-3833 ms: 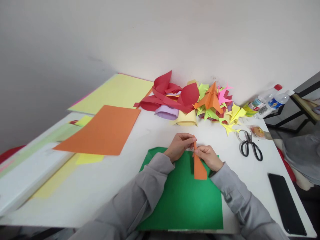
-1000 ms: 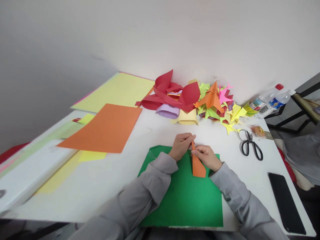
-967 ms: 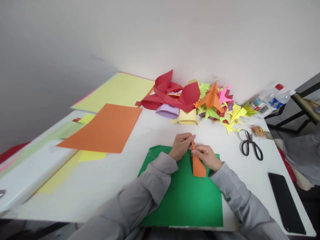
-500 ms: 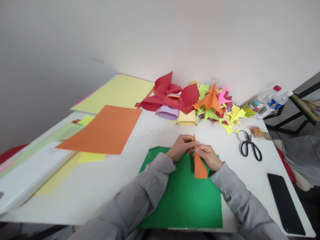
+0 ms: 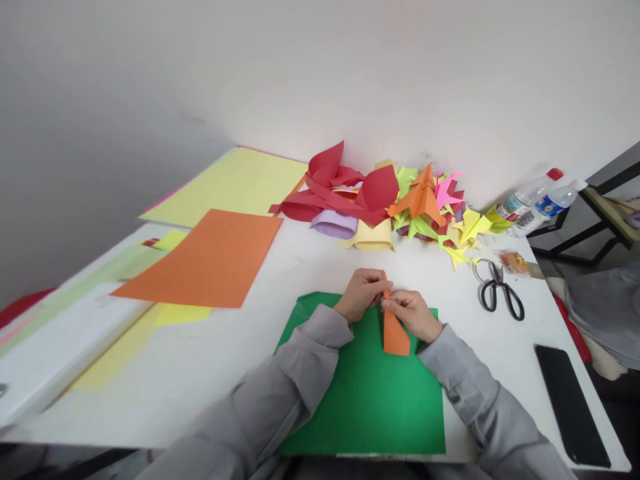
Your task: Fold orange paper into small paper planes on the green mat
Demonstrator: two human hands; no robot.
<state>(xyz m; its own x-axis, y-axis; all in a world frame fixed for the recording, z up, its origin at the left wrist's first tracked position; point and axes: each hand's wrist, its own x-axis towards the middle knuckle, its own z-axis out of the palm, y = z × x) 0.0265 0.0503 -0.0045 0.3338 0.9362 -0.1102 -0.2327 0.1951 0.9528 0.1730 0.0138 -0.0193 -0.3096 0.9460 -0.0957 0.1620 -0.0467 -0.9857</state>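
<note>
Both your left hand (image 5: 360, 293) and right hand (image 5: 416, 315) clamp the orange strip (image 5: 396, 337), left at its twelve-o'clock end, right just toward six. It sits at one o'clock over the green sheet (image 5: 373, 403), slightly closer to nine than half a second ago.

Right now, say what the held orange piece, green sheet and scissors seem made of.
Held orange piece: likely matte paper, thin with crisp edges.
Green sheet: probably smooth paper or card, lying flat.
Scissors: metal-looking grey blades; smooth black handles, perhaps plastic.

Free tabletop (image 5: 300, 267) before paper pile (image 5: 380, 197)
</note>
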